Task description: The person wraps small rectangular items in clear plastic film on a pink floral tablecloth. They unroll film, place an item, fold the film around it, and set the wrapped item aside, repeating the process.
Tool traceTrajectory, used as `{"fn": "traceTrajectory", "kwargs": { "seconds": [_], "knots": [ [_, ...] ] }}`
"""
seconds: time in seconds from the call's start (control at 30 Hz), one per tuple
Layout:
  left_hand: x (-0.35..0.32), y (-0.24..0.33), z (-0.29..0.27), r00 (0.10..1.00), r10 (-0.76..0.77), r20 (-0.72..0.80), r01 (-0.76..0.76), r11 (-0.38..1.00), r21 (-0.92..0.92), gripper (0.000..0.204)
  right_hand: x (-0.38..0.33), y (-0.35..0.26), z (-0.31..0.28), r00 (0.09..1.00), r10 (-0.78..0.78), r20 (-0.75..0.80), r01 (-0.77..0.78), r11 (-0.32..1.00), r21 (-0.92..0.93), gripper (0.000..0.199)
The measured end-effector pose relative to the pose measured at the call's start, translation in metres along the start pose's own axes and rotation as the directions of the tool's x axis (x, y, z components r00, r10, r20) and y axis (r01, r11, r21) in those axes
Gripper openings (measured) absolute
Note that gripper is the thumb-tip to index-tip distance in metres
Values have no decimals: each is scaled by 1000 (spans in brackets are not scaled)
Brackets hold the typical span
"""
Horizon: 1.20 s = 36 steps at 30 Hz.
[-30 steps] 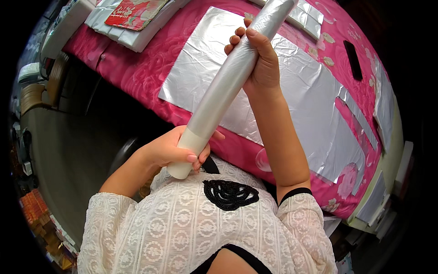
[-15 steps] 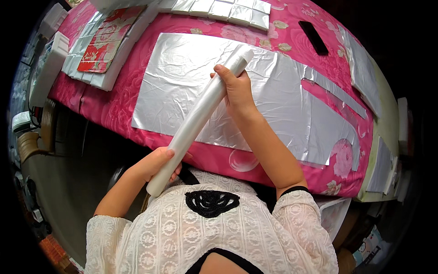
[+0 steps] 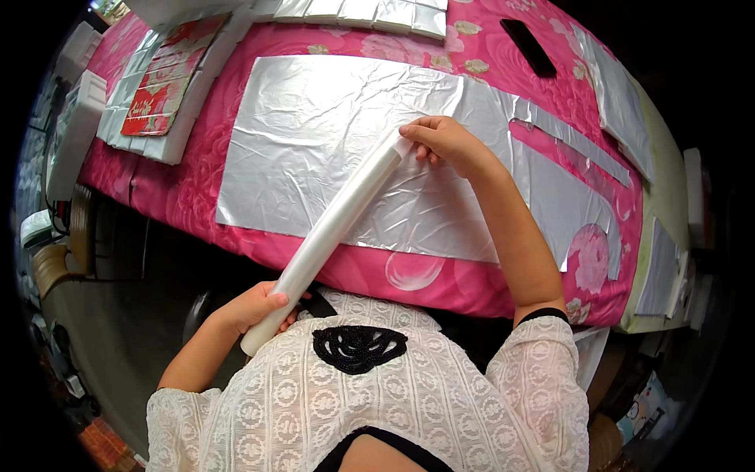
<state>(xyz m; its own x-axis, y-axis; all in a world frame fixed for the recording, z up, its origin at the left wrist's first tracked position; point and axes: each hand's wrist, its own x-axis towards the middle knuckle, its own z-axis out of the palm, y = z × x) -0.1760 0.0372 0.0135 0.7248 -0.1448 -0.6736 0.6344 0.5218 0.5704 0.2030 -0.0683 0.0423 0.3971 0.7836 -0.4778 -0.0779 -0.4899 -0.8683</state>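
A long, whitish, translucent roll of plastic film (image 3: 334,223) slants across the front of the table, its near end close to my body. My left hand (image 3: 259,305) is closed around the roll near that lower end, thumb on top. At the far end, my right hand (image 3: 447,143) pinches the roll's tip between thumb and fingers; whether it grips the core or the film edge cannot be made out. Beneath the roll's upper half lies a large, wrinkled silver sheet (image 3: 303,102), spread on the table.
A pink floral cloth (image 3: 189,185) covers the table. Silver-wrapped blocks (image 3: 358,12) line the back. A red patterned packet (image 3: 169,86) rests on white blocks at far left. A black phone (image 3: 528,49) and more silver sheets (image 3: 617,110) lie at right; a wooden chair (image 3: 59,263) stands left.
My right hand has slid from a full grip below the roll's far end to a pinch at its tip, moving right. The roll has shifted slightly down and left, still in my left hand.
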Motion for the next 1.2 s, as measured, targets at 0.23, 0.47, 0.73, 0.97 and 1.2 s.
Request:
{"fn": "traceTrajectory", "kwargs": {
  "seconds": [0.23,0.47,0.73,0.97,1.2],
  "knots": [
    [2,5,8,996,15,-93,-2,991,136,79,3,12,-6,984,-108,140,101,993,56,21],
    [-3,6,-3,999,-24,-40,28,995,96,81,9,26,-43,969,-189,-157,186,982,-34,17],
    [-37,-8,-38,991,-136,-4,131,941,311,65,7,82,-200,719,-254,-647,122,963,-242,20],
    [-18,64,-17,976,-190,108,78,766,639,52,14,64,-171,789,-327,-520,264,945,-195,18],
    [48,157,44,941,319,116,-112,-32,993,56,39,30,-92,867,-391,-310,325,914,-244,16]
  ]
}}
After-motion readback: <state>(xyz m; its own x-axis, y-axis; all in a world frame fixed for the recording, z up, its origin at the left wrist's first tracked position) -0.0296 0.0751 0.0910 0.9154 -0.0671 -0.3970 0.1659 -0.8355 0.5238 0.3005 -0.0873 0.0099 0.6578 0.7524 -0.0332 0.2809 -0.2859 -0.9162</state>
